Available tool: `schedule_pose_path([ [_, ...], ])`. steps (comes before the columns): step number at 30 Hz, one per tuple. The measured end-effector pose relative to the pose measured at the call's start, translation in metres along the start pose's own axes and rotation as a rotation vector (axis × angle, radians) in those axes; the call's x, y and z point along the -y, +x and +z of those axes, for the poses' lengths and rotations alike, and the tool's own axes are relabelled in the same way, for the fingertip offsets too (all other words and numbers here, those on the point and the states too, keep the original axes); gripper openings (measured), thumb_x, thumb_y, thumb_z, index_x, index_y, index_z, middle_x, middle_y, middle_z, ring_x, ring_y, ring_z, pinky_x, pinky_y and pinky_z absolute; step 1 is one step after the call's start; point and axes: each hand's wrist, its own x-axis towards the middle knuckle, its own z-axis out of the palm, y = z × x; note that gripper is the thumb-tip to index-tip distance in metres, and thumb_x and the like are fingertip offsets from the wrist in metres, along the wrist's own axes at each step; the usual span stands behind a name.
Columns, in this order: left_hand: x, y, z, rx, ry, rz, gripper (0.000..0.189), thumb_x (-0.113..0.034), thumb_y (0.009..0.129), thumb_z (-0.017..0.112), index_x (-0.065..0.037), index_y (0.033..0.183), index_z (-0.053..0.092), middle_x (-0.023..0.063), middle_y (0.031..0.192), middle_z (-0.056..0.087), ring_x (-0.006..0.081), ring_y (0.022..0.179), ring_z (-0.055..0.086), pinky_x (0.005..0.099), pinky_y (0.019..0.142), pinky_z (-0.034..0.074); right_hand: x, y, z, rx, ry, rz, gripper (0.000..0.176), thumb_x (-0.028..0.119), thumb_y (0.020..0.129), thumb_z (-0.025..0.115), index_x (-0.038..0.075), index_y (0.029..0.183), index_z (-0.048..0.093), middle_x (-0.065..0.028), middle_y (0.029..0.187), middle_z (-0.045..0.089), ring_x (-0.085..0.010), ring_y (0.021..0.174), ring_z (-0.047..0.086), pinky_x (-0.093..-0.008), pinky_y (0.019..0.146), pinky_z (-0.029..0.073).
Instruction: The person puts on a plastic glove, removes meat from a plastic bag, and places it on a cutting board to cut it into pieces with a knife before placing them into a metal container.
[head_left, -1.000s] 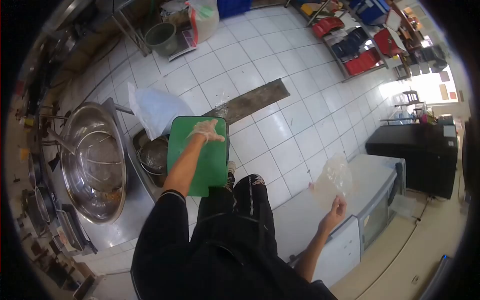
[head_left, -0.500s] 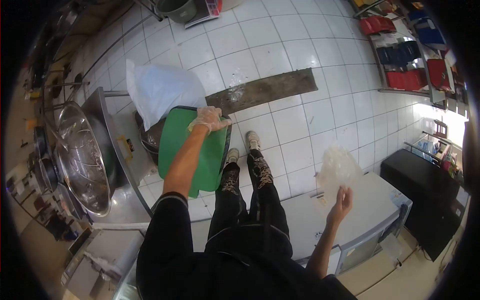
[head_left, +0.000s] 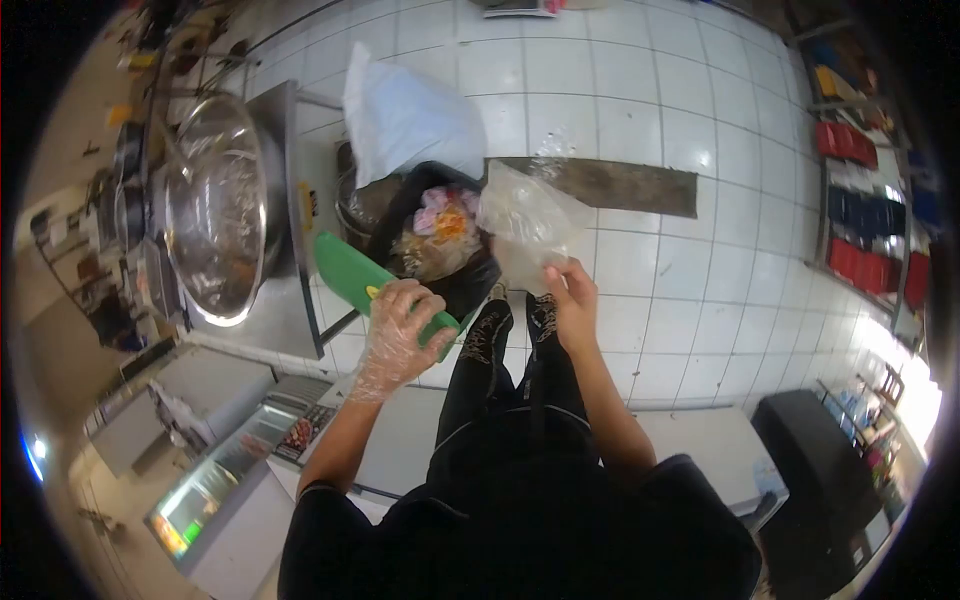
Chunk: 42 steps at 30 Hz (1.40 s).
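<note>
My left hand (head_left: 400, 325), in a clear plastic glove, grips the edge of a green bin lid (head_left: 352, 275), which is tilted up on the near side of a trash bin. The black-lined trash bin (head_left: 385, 240) stands uncovered, with crumpled plastic and pink and orange waste (head_left: 445, 225) inside. Pinched in the bare fingers of my right hand (head_left: 574, 300) is a translucent plastic bag (head_left: 535, 215), hanging beside the bin's right rim and partly overlapping it in view.
A large white sack (head_left: 415, 115) stands just beyond the bin. On the left, a metal table (head_left: 285, 210) carries a big steel bowl (head_left: 215, 210). A brown mat strip (head_left: 640, 188) lies on the white tiles; a shelf with red bins (head_left: 848, 145) is at right.
My left hand has lifted the green lid toward me, uncovering the bin. My right hand has brought the plastic bag leftward from the far right to the bin.
</note>
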Motion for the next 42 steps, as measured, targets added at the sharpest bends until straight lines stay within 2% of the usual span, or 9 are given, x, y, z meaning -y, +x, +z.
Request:
schedule_pose_path([
  [4, -0.001, -0.016, -0.001, -0.055, -0.041, -0.041, 0.045, -0.020, 0.068, 0.085, -0.010, 0.106, 0.062, 0.0098, 0.110, 0.055, 0.0342, 0.116, 0.052, 0.0531, 0.103, 0.040, -0.076, 0.049, 0.059, 0.105, 0.016, 0.177, 0.023, 0.019, 0.094, 0.071, -0.001, 0.104, 0.066, -0.0080, 0.095, 0.067, -0.0174, 0.097, 0.063, -0.0324, 0.087, 0.049],
  [7, 0.002, -0.012, 0.006, -0.057, -0.066, -0.027, 0.043, -0.018, 0.068, 0.084, -0.009, 0.104, 0.062, 0.0103, 0.108, 0.055, 0.0342, 0.117, 0.052, 0.0522, 0.104, 0.040, -0.127, 0.079, 0.076, 0.331, -0.813, -0.056, 0.037, 0.023, 0.092, 0.073, 0.001, 0.120, 0.065, -0.0063, 0.097, 0.068, -0.0161, 0.091, 0.063, -0.0304, 0.081, 0.051],
  [10, 0.012, 0.005, 0.014, -0.061, -0.089, 0.014, 0.042, -0.018, 0.069, 0.082, -0.008, 0.104, 0.062, 0.0115, 0.109, 0.057, 0.0351, 0.116, 0.054, 0.0510, 0.103, 0.041, -0.137, 0.068, 0.059, 0.275, -0.932, 0.201, 0.048, 0.031, 0.088, 0.075, 0.002, 0.125, 0.064, -0.0097, 0.095, 0.070, -0.0177, 0.088, 0.064, -0.0308, 0.081, 0.051],
  [18, 0.041, 0.053, 0.101, 0.002, 0.006, -0.008, 0.061, -0.033, 0.075, 0.077, -0.005, 0.126, 0.058, 0.0175, 0.123, 0.059, 0.0368, 0.122, 0.054, 0.0486, 0.109, 0.038, -0.171, -0.037, -0.161, 0.190, -1.185, 0.069, 0.031, 0.032, 0.085, 0.074, 0.005, 0.101, 0.071, -0.0177, 0.098, 0.072, -0.0326, 0.098, 0.069, -0.0410, 0.085, 0.053],
  [20, 0.033, 0.028, 0.105, -0.026, -0.100, 0.001, 0.069, -0.035, 0.077, 0.076, -0.005, 0.135, 0.053, 0.0193, 0.129, 0.058, 0.0378, 0.124, 0.053, 0.0489, 0.110, 0.037, -0.186, -0.077, -0.239, 0.066, -1.362, -0.076, 0.030, 0.031, 0.085, 0.075, 0.006, 0.100, 0.070, -0.0174, 0.090, 0.072, -0.0316, 0.081, 0.069, -0.0396, 0.075, 0.055],
  [24, 0.028, -0.092, 0.117, -0.122, -0.497, 0.004, 0.080, -0.039, 0.078, 0.076, -0.004, 0.143, 0.046, 0.0223, 0.142, 0.050, 0.0397, 0.133, 0.047, 0.0500, 0.112, 0.036, -0.224, -0.146, -0.361, -0.079, -1.437, 0.354, 0.028, 0.029, 0.090, 0.066, 0.002, 0.084, 0.061, -0.0083, 0.061, 0.056, -0.0208, 0.048, 0.056, -0.0359, 0.044, 0.049],
  [29, 0.046, -0.330, 0.095, -0.274, -0.874, -0.298, 0.087, -0.040, 0.080, 0.078, 0.001, 0.147, 0.040, 0.0241, 0.143, 0.050, 0.0390, 0.132, 0.049, 0.0462, 0.112, 0.039, -0.209, -0.245, -0.225, -0.119, -1.405, 0.600, 0.028, 0.030, 0.093, 0.061, 0.003, 0.089, 0.062, -0.0094, 0.062, 0.057, -0.0237, 0.052, 0.060, -0.0397, 0.050, 0.053],
  [34, 0.124, -0.557, 0.064, -0.480, -1.147, -0.719, 0.092, -0.035, 0.082, 0.081, -0.012, 0.156, 0.031, 0.0197, 0.144, 0.049, 0.0330, 0.128, 0.054, 0.0459, 0.104, 0.047, -0.332, -0.312, -0.162, 0.601, -1.804, -0.001, 0.046, 0.039, 0.094, 0.055, 0.000, 0.074, 0.068, -0.0180, 0.071, 0.068, -0.0329, 0.071, 0.068, -0.0446, 0.068, 0.055],
  [42, 0.301, -0.765, -0.110, -1.332, -1.732, -0.119, 0.105, -0.052, 0.083, 0.075, -0.026, 0.161, 0.010, 0.0207, 0.154, 0.033, 0.0397, 0.137, 0.041, 0.0579, 0.103, 0.044, -0.355, -0.351, 0.099, 0.699, -1.348, 0.356, 0.035, 0.035, 0.091, 0.060, 0.003, 0.081, 0.069, -0.0148, 0.078, 0.067, -0.0324, 0.073, 0.065, -0.0438, 0.066, 0.053],
])
